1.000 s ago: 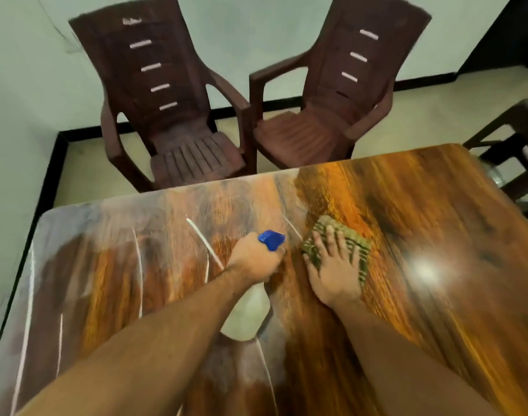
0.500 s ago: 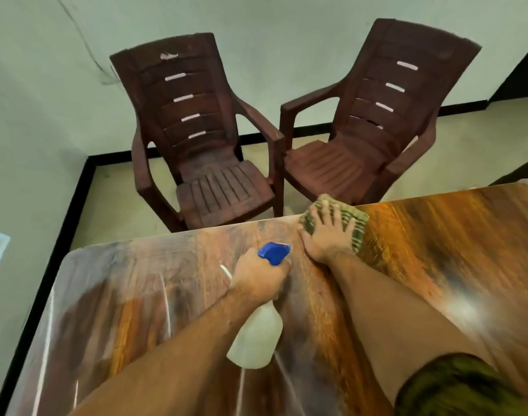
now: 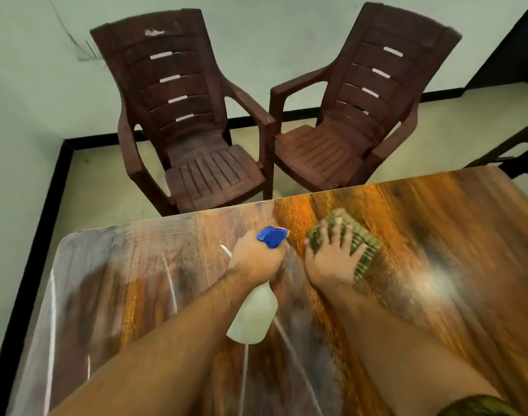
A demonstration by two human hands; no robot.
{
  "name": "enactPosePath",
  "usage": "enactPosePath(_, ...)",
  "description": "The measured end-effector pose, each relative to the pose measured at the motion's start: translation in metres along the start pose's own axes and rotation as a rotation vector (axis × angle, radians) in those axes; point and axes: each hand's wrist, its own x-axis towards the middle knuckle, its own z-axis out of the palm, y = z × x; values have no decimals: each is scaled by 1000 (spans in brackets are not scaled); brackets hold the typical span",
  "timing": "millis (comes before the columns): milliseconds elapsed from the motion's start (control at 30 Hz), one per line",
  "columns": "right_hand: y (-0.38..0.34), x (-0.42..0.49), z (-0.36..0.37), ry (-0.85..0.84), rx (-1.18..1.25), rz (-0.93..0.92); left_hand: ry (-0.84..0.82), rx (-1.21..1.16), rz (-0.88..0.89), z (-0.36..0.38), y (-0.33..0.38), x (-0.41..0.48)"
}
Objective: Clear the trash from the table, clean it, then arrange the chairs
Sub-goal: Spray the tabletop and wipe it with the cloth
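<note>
My left hand (image 3: 255, 258) grips the neck of a white spray bottle (image 3: 253, 315) with a blue nozzle (image 3: 271, 235), held just above the glossy wooden table (image 3: 437, 250). To its right, my right hand (image 3: 332, 259) presses flat, fingers spread, on a folded green striped cloth (image 3: 363, 250) lying on the tabletop not far from the far edge. Two dark brown plastic armchairs stand beyond that edge, the left chair (image 3: 193, 121) and the right chair (image 3: 362, 115), side by side facing the table.
A pale wall with a black skirting runs behind the chairs and along the left. Part of another dark chair (image 3: 515, 154) shows at the right edge. Light floor lies between chairs and table.
My right hand has slid the cloth back from the table's far edge and to the right. The left hand keeps hold of the spray bottle beside it. The view has shifted.
</note>
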Motion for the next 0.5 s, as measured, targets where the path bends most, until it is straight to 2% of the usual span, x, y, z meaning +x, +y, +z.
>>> enactPosePath(100,16,-57,11,-71,-99,-582,-20,8,-32,10,-3,-24)
enactPosePath(133,28,-67,14,-98,-130,-711,-15,21,-44,13,-7,-28)
enactPosePath(167,45,-76,15,-106,-133,-748,-15,25,-43,19,-11,-34)
enactPosePath(200,61,-88,15,-73,-112,-681,-32,24,-48,25,-14,-45)
enactPosePath(233,71,-100,15,-23,-76,-494,-55,16,-46,31,-17,-54)
enactPosePath(300,76,-121,15,9,54,53,-68,17,-39,41,-27,-69)
enactPosePath(333,69,-137,13,-11,101,219,-60,15,-38,45,-31,-82)
enactPosePath(367,59,-150,16,-17,115,230,-70,6,-32,50,-35,-88)
enactPosePath(400,51,-167,19,12,115,117,-84,-4,-33,53,-38,-97)
enactPosePath(500,64,-221,35,-2,-74,-533,-76,-35,-62,62,-43,-128)
